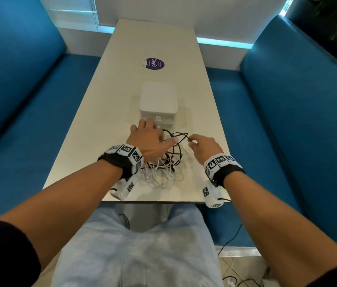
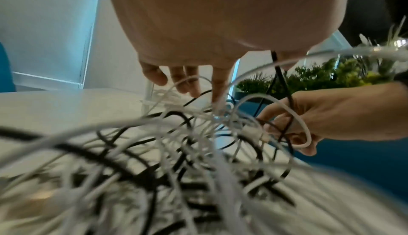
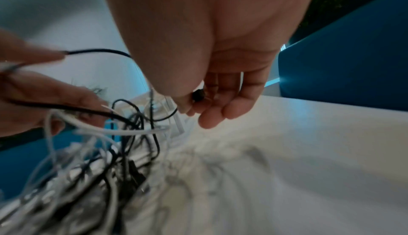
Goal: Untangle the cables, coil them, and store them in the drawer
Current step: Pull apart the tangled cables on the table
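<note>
A tangle of black and white cables (image 1: pixel 163 168) lies on the near part of the white table (image 1: pixel 120 83). My left hand (image 1: pixel 150 137) rests on the tangle's far left side, fingers spread and fairly straight (image 2: pixel 187 88). A black loop (image 1: pixel 175 135) rises beside its thumb. My right hand (image 1: pixel 192 141) is just right of the tangle and pinches the black cable's plug (image 3: pixel 198 95) between thumb and fingers. The small white drawer unit (image 1: pixel 158 100) stands right behind the hands, its drawers closed.
A purple round sticker (image 1: pixel 153 63) lies on the table farther back. Blue benches (image 1: pixel 18 104) (image 1: pixel 291 125) flank both long sides. A thin dark cable (image 1: pixel 231 239) trails on the floor at the right. The table's front edge (image 1: pixel 163 201) is near my lap.
</note>
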Tool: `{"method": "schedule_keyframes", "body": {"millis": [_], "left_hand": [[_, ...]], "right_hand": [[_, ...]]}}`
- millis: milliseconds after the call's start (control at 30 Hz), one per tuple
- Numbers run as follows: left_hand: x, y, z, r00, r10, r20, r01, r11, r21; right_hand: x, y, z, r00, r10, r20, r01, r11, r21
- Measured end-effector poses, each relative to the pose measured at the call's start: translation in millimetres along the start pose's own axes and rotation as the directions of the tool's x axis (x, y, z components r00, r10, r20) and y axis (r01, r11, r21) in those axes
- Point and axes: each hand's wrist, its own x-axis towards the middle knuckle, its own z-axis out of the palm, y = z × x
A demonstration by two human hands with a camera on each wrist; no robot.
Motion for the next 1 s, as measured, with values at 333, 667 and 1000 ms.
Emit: {"method": "schedule_keyframes", "body": {"millis": [333,667,1000], "left_hand": [[19.2,51.7,13.1,0.989,0.130,-0.076,-0.146,0.954,-0.263],[9.7,15.7,41.0,0.988,0.143,-0.053,-0.143,0.990,0.008],[-3.5,17.6,64.4,0.987,0.137,-0.083,-0.138,0.990,0.000]], "right_hand": [[-17.0,-15.9,-30.3,0.973,-0.222,-0.059,0.228,0.967,0.118],[-22.7,-4.5,-37.0,0.990,-0.035,-0.137,0.087,0.914,0.395],[-16.5,-39.6,6.5,0.987,-0.145,-0.064,0.158,0.924,0.349]]}}
